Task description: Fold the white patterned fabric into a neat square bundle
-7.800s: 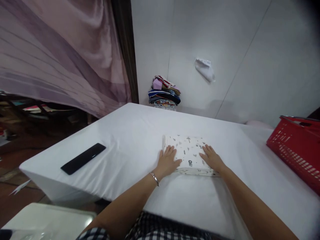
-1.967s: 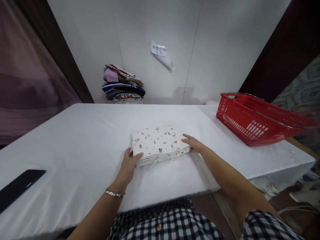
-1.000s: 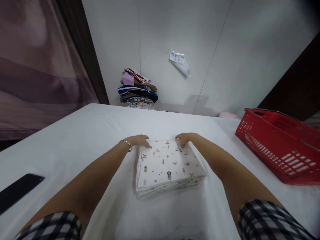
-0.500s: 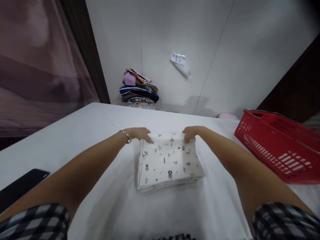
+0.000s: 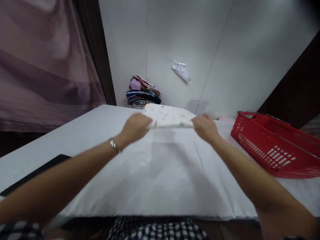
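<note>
A folded white cloth (image 5: 170,115) with small printed motifs is held up over the far part of the table, slightly blurred. My left hand (image 5: 137,126) is closed on its near left corner, and a silver bracelet circles that wrist. At the near right corner, my right hand (image 5: 206,127) grips the same cloth. The near edge stretches straight between both hands, and the rest of the fabric extends away from me toward the wall. Most fingertips are hidden by the backs of the hands.
Behind the cloth, against the wall, stands a stack of folded textiles (image 5: 143,93). A red plastic basket (image 5: 275,146) sits at the right of the white-covered table (image 5: 160,186). On the left lies a flat black object (image 5: 37,173), partly behind my arm. A labelled paper (image 5: 180,68) hangs on the wall.
Both hands have lifted the folded cloth off the near table area and moved it away from me, toward the wall. My view shifted, and the table's front edge now shows.
</note>
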`<state>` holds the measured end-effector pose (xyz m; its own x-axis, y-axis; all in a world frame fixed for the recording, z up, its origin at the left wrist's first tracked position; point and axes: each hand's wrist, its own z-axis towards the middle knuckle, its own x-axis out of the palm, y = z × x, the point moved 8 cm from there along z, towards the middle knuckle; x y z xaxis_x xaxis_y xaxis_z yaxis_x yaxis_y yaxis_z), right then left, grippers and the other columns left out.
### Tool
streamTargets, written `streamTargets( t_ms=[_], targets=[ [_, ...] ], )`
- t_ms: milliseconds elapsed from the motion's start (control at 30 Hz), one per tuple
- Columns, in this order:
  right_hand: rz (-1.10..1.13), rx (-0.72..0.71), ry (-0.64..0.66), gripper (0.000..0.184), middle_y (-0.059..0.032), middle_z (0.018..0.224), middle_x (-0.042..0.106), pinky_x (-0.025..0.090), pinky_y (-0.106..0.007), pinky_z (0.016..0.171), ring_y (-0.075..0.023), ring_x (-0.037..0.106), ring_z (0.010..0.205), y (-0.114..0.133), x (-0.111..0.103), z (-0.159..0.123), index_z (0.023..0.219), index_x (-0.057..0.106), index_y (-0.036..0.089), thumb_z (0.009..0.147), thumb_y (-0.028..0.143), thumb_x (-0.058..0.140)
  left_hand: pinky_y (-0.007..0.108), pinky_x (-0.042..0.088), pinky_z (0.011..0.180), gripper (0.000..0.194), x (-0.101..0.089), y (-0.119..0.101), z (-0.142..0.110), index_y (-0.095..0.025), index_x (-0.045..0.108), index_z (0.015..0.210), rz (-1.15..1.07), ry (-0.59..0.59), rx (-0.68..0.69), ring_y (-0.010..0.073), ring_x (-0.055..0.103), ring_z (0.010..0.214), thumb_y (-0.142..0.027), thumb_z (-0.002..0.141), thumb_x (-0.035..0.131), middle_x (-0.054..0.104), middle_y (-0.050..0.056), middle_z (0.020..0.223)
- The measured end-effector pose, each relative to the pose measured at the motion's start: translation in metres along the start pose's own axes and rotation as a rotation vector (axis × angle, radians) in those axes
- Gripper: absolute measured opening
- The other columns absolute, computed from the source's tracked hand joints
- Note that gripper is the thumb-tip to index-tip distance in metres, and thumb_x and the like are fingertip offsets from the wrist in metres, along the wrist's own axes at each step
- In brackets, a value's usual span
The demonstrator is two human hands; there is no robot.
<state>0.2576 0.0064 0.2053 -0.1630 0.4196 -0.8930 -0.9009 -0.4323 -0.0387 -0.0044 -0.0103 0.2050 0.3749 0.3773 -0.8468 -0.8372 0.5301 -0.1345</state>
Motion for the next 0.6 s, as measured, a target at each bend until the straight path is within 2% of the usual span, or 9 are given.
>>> streamTargets(
  t_ms=[33, 100, 167, 200, 267, 400, 500, 600],
  targets=[
    [-0.002, -0.054, 0.018, 0.028, -0.0115, 0.108, 0.061, 0.024, -0.046, 0.1, -0.0255, 0.049, 0.106, 0.012, 0.025, -0.025, 0.1, 0.06, 0.019, 0.085, 0.008, 0.039, 0.046, 0.024, 0.104, 0.019, 0.027, -0.003, -0.027, -0.021, 0.062, 0.09, -0.059, 0.058, 0.019, 0.0252, 0.051, 0.104, -0.016, 0.076, 0.05, 0.061, 0.008, 0.095],
    [0.011, -0.158, 0.125, 0.032, -0.0094, 0.106, 0.063, 0.02, -0.047, 0.103, -0.0233, 0.052, 0.102, 0.036, 0.079, -0.074, 0.099, 0.061, 0.02, 0.081, 0.004, 0.04, 0.046, 0.022, 0.107, 0.025, 0.079, -0.006, -0.076, -0.024, 0.062, 0.087, -0.228, 0.18, 0.029, 0.0229, 0.054, 0.101, -0.01, 0.072, 0.05, 0.063, 0.006, 0.094],
    [0.043, -0.204, 0.186, 0.033, -0.0085, 0.103, 0.064, 0.025, -0.044, 0.101, -0.0219, 0.053, 0.097, 0.05, 0.117, -0.112, 0.099, 0.061, 0.02, 0.079, 0.003, 0.042, 0.044, 0.025, 0.106, 0.029, 0.111, -0.006, -0.111, -0.025, 0.063, 0.088, -0.353, 0.22, 0.009, 0.0225, 0.054, 0.103, -0.007, 0.07, 0.05, 0.064, 0.006, 0.098],
    [0.037, -0.18, 0.163, 0.035, -0.0091, 0.106, 0.063, 0.028, -0.043, 0.099, -0.0217, 0.053, 0.097, 0.052, 0.125, -0.124, 0.102, 0.061, 0.02, 0.078, 0.002, 0.042, 0.045, 0.024, 0.107, 0.034, 0.119, -0.005, -0.122, -0.025, 0.062, 0.092, -0.357, 0.227, 0.0, 0.023, 0.053, 0.105, -0.005, 0.068, 0.05, 0.064, 0.006, 0.102],
    [0.022, -0.184, 0.161, 0.038, -0.0092, 0.107, 0.063, 0.027, -0.044, 0.099, -0.0223, 0.054, 0.096, 0.055, 0.132, -0.138, 0.104, 0.061, 0.02, 0.076, 0.002, 0.043, 0.046, 0.021, 0.108, 0.039, 0.123, -0.004, -0.132, -0.025, 0.062, 0.097, -0.323, 0.24, 0.0, 0.0235, 0.052, 0.109, -0.004, 0.067, 0.049, 0.063, 0.006, 0.107],
    [0.032, -0.195, 0.151, 0.044, -0.0079, 0.105, 0.064, 0.026, -0.045, 0.101, -0.0217, 0.055, 0.096, 0.061, 0.122, -0.147, 0.106, 0.06, 0.023, 0.074, 0.0, 0.041, 0.047, 0.017, 0.11, 0.044, 0.118, -0.004, -0.141, -0.026, 0.062, 0.102, -0.306, 0.285, -0.028, 0.0242, 0.05, 0.114, -0.005, 0.065, 0.05, 0.063, 0.005, 0.113],
    [0.075, -0.185, 0.17, 0.048, -0.009, 0.11, 0.062, 0.028, -0.046, 0.1, -0.0227, 0.054, 0.1, 0.065, 0.117, -0.16, 0.111, 0.058, 0.024, 0.072, 0.0, 0.042, 0.049, 0.018, 0.11, 0.045, 0.116, -0.004, -0.154, -0.028, 0.062, 0.103, -0.372, 0.298, -0.077, 0.0243, 0.049, 0.117, -0.005, 0.065, 0.053, 0.063, 0.004, 0.115],
    [0.145, -0.15, 0.25, 0.054, -0.0094, 0.118, 0.059, 0.025, -0.049, 0.103, -0.0245, 0.052, 0.108, 0.065, 0.112, -0.17, 0.117, 0.056, 0.025, 0.068, 0.003, 0.046, 0.049, 0.022, 0.109, 0.04, 0.106, -0.01, -0.163, -0.03, 0.064, 0.1, -0.508, 0.282, -0.087, 0.0241, 0.052, 0.114, -0.009, 0.066, 0.057, 0.064, 0.003, 0.113]
  ],
)
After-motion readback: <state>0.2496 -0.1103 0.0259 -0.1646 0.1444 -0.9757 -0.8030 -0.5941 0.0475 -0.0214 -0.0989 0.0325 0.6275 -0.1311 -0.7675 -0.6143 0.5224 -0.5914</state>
